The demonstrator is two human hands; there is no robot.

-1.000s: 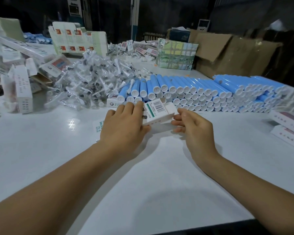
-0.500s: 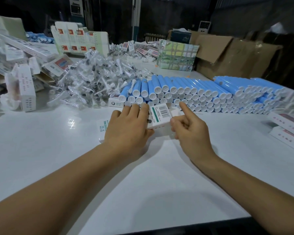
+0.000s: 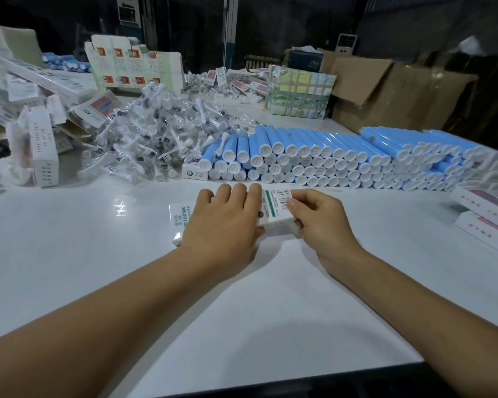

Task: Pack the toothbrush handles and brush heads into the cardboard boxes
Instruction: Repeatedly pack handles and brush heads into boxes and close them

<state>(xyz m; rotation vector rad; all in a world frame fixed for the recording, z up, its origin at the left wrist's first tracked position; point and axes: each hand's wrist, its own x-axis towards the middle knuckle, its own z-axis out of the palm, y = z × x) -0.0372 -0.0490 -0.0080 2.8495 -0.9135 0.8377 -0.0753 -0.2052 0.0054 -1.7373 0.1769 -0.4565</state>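
Note:
A white cardboard box (image 3: 274,204) with a barcode label and green print lies lengthwise on the white table (image 3: 69,239) in front of me. My left hand (image 3: 224,222) lies over its middle, fingers across the top and thumb at the near side. My right hand (image 3: 319,219) pinches the box's right end with curled fingers. Behind the box is a long stack of blue toothbrush handles (image 3: 328,159) with white end caps. A heap of brush heads (image 3: 150,139) in clear wrappers lies at the back left.
A small white box (image 3: 194,173) sits by the stack's left end. Loose white boxes (image 3: 41,150) crowd the left edge, and flat boxes (image 3: 489,214) lie at the right. Brown cartons (image 3: 385,93) stand at the back right.
The box was tilted with its right end raised; now it lies lower and flatter. My right hand's fingers have closed round its right end, and both hands have drawn slightly nearer.

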